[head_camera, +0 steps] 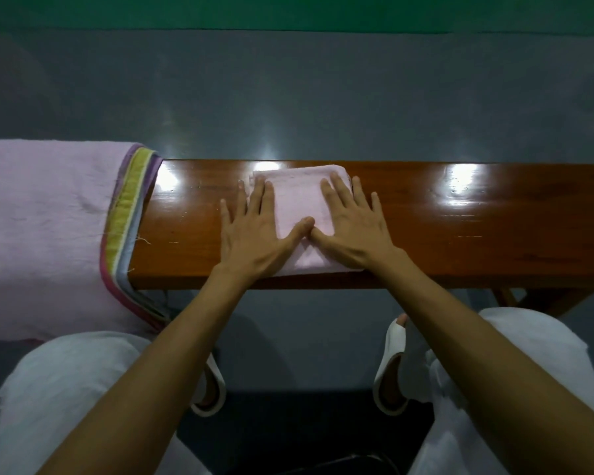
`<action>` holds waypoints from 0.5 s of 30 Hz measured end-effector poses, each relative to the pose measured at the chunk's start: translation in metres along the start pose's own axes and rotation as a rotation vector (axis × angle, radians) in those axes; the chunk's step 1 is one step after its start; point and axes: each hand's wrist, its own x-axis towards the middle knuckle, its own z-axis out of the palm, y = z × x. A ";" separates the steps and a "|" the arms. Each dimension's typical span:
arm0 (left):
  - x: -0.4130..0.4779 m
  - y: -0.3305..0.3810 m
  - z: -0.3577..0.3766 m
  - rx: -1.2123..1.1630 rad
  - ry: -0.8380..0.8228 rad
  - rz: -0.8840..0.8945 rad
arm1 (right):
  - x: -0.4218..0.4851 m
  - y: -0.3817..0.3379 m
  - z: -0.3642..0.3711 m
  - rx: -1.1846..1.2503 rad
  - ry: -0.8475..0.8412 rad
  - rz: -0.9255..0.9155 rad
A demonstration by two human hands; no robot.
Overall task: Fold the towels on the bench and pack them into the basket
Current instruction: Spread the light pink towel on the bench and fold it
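Observation:
A small pink towel (pixel 297 197), folded into a compact rectangle, lies on the glossy wooden bench (pixel 460 221) in the middle of the view. My left hand (pixel 254 231) lies flat on its left side, fingers spread, some of them on the bare wood. My right hand (pixel 354 228) lies flat on the towel's right side. The two thumbs touch over the towel's middle. A larger pink towel (pixel 45 234) with a striped yellow, purple and grey border is draped unfolded over the bench's left end. No basket is in view.
Grey floor (pixel 288 97) lies beyond the bench, with a green band at the far edge. My knees in white trousers (pixel 69 389) and white slippers (pixel 390 368) are below the bench's near edge. A bench leg (pixel 542 299) shows at lower right.

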 end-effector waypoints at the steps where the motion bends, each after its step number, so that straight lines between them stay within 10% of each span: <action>1: -0.001 -0.001 -0.001 -0.008 -0.003 -0.002 | 0.000 0.000 0.001 0.002 0.001 -0.002; 15: -0.014 -0.022 -0.015 -0.210 0.111 0.115 | -0.008 0.014 -0.012 0.229 0.045 -0.038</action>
